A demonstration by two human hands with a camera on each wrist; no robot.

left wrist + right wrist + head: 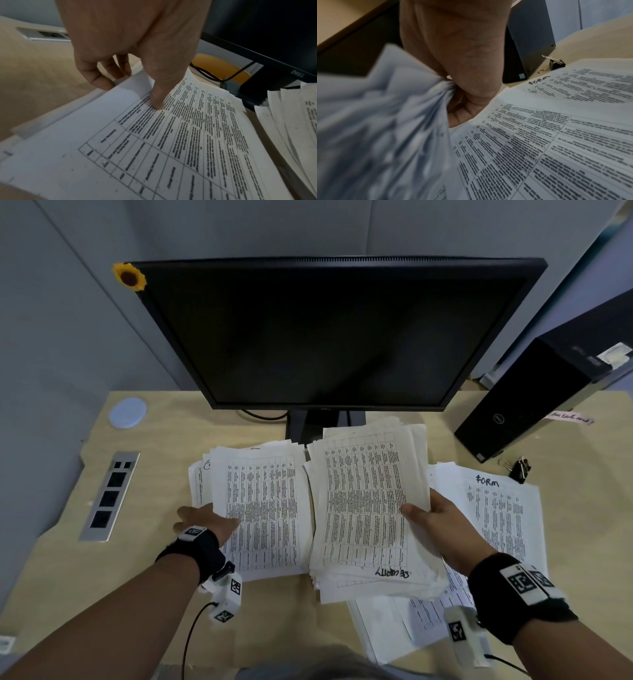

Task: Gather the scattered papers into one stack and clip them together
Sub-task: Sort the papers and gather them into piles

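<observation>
My right hand [431,518] grips a thick, uneven stack of printed papers [366,508] by its right edge, thumb on top, lifted over the desk; the same stack [382,121] is blurred in the right wrist view. My left hand [202,518] pinches the left edge of a second pile of printed sheets [263,508]: thumb [157,100] on top, fingers [96,78] curled under the edge. More sheets marked "FORM" [496,508] lie flat at the right, some under the lifted stack. A black binder clip [519,469] lies beside them near the computer; it is also in the right wrist view [556,63].
A dark monitor [325,337] on its stand rises just behind the papers. A black computer tower [534,402] stands at the back right. A socket strip [111,496] is set into the wooden desk [102,594] on the left, with a round white disc [127,412] behind it.
</observation>
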